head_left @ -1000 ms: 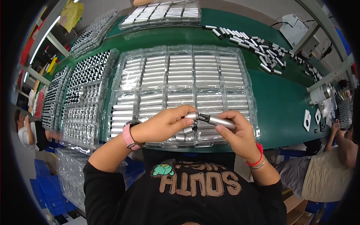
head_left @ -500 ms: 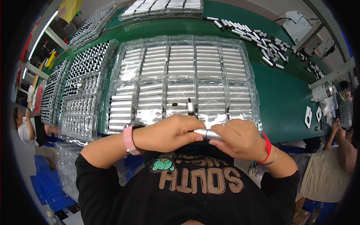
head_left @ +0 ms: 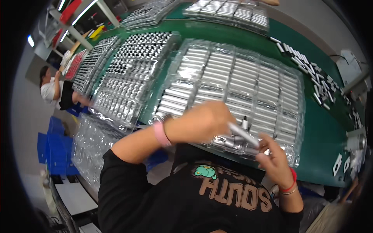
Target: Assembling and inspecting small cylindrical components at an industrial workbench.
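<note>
A slim silver tube [head_left: 244, 135] slants between my hands above the near edge of the tray, smeared by motion. My left hand [head_left: 211, 121], also blurred, is closed on its upper left end. The fingers of my right hand [head_left: 274, 157] curl round the lower right end, thumb below. Under the tube, a short silver piece with a black tip [head_left: 245, 123] stands on the clear plastic tray [head_left: 300, 116], and a second short silver piece [head_left: 232, 143] lies closer to me. Rows of silver tubes [head_left: 244, 72] fill the tray's compartments.
Left stand trays of black-tipped parts [head_left: 134, 62]. A pile of loose silver and black tubes [head_left: 311, 72] lies on the green table [head_left: 320, 145] at right. Another filled tray [head_left: 229, 11] is at the back. A person [head_left: 54, 87] sits far left, near blue bins [head_left: 58, 145].
My view has swung, so the trays appear farther right and tilted. The hands have moved apart. The stubby joined silver pieces between them have given way to a slim tube slanting over the tray.
</note>
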Action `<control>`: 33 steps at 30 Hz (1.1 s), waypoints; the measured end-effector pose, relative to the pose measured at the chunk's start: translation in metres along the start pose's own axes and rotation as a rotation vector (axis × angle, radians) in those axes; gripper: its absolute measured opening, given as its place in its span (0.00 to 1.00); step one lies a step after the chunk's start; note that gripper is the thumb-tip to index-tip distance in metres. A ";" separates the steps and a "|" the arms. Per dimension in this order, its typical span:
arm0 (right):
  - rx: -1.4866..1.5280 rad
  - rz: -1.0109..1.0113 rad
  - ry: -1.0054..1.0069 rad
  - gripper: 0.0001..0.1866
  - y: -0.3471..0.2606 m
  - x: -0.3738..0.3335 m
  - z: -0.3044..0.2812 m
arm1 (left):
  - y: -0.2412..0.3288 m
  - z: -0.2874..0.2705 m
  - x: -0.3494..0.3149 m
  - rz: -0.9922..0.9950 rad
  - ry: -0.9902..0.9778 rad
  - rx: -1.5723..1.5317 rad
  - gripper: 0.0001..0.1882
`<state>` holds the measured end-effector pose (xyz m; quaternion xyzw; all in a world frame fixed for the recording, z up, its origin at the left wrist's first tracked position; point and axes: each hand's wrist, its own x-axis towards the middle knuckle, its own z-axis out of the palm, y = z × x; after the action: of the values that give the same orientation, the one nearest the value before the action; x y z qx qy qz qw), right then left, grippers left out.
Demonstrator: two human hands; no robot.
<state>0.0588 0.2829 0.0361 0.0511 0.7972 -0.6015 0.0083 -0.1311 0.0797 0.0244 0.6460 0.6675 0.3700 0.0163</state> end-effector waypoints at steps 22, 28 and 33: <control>-0.006 0.031 0.373 0.08 0.021 0.003 -0.078 | -0.081 -0.081 -0.070 -0.559 -0.372 0.880 0.07; -0.628 -0.074 0.666 0.10 0.069 0.044 -0.186 | -0.062 -0.028 -0.055 -0.663 -0.100 0.386 0.20; -1.183 -0.066 0.836 0.15 0.166 0.088 -0.277 | -0.066 0.000 -0.066 -0.506 -0.080 0.714 0.25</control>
<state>0.0000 0.5998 -0.0530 0.2396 0.9268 0.0005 -0.2890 -0.1767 0.0294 -0.0394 0.4411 0.8896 0.0753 -0.0919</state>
